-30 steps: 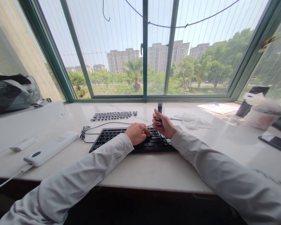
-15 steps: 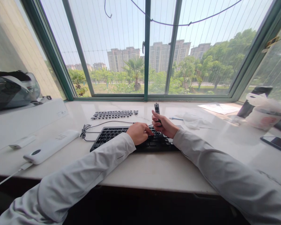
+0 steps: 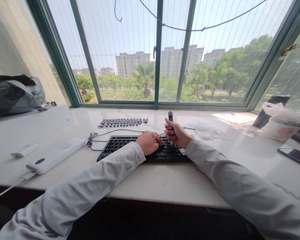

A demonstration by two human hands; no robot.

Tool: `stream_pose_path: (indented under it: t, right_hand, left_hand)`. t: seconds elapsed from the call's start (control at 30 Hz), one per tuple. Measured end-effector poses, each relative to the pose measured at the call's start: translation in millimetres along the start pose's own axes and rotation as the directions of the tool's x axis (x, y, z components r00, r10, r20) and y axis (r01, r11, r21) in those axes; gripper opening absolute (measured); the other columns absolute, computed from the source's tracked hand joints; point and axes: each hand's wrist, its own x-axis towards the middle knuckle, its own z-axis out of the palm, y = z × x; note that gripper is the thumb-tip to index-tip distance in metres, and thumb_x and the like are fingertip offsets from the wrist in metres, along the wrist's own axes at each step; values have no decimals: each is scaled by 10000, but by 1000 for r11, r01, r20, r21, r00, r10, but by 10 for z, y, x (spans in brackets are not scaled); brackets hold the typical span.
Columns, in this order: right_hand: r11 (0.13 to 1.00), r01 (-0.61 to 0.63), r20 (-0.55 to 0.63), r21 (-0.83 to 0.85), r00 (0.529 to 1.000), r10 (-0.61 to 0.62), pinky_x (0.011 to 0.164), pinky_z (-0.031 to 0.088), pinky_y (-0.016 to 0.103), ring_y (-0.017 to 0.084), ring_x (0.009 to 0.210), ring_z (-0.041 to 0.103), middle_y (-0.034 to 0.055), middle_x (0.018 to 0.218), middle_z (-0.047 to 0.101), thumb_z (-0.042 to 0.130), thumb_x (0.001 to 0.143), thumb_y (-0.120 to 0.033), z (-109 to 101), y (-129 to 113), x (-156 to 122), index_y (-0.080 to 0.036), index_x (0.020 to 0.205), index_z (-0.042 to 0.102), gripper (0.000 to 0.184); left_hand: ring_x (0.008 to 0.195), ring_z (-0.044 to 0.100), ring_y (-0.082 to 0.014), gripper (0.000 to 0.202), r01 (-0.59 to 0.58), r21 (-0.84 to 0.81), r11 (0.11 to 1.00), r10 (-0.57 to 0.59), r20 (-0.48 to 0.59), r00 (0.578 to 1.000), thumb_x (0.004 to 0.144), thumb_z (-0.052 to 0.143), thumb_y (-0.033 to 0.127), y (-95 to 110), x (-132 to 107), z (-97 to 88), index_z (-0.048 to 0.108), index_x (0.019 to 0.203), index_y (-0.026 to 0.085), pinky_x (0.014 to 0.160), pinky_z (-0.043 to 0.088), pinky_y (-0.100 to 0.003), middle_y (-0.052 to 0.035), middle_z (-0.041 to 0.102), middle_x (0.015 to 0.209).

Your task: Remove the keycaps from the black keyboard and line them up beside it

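Note:
A black keyboard (image 3: 123, 141) lies on the white tabletop, partly covered by my hands. Many of its keys at left look stripped of caps, while darker caps show along the front. My left hand (image 3: 148, 142) rests over the middle, its index finger stretched out and touching the keys; its other fingers are partly hidden. My right hand (image 3: 177, 133) is closed round a black keycap puller (image 3: 170, 116), held upright over the right part of the keyboard. The puller's forked end sticks up above the fist. Its lower end, near the keys, is hard to make out.
Loose black keycaps (image 3: 122, 122) lie in rows behind the keyboard, near its coiled cable (image 3: 91, 140). At left are a white power bank (image 3: 56, 156) and a white box (image 3: 32, 125). A phone (image 3: 295, 156), a bagged cup (image 3: 281, 126) and paper (image 3: 233, 118) lie right.
My right hand has shifted very slightly to the right, and the keycap puller stands a little more upright. My left hand stays on the keyboard; the whole view has moved slightly.

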Motion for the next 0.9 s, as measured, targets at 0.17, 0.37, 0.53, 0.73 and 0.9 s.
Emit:
stream_pose_path:
  t: [0.17,0.37,0.53,0.73,0.9]
  right_hand:
    - [992,46,-62,-118,997,-54,348,97,187,46,415,144,-103,512,230,703,718,-613,91,89,46,-212,642,351,539]
    - [977,17,-84,-211,996,-36,344,137,188,51,419,200,-90,523,278,663,744,-642,169,154,80,-205,665,403,514]
    - [985,35,-99,-171,994,-53,353,89,188,40,412,149,-105,519,231,676,730,-636,178,87,33,-209,661,359,536]
    - [998,-11,-121,-69,993,2,342,112,195,46,381,160,-109,482,230,665,748,-625,127,37,23,-217,657,330,536]
    - [999,-31,-191,38,981,38,328,104,197,49,354,168,-113,457,230,646,773,-607,69,5,12,-223,663,314,519]
  left_hand:
    - [834,646,-158,404,-5,-14,1000,5,-11,1000,707,490,126,-28,13,22,799,875,326,841,511,-256,51,739,957]
    - [885,662,-169,399,14,-21,1000,-14,4,1000,703,504,124,-47,24,30,796,880,330,891,506,-268,52,746,966]
    - [850,651,-158,399,2,-20,1000,-2,-1,1000,713,500,127,-45,15,33,796,893,324,854,511,-250,45,741,963]
    - [844,636,-156,399,10,-10,1000,-9,10,1000,707,491,134,-24,7,13,799,892,308,862,504,-244,43,737,979]
    - [855,635,-154,408,11,-29,1000,-11,15,1000,709,483,127,7,2,-10,799,889,312,860,501,-247,46,735,997]
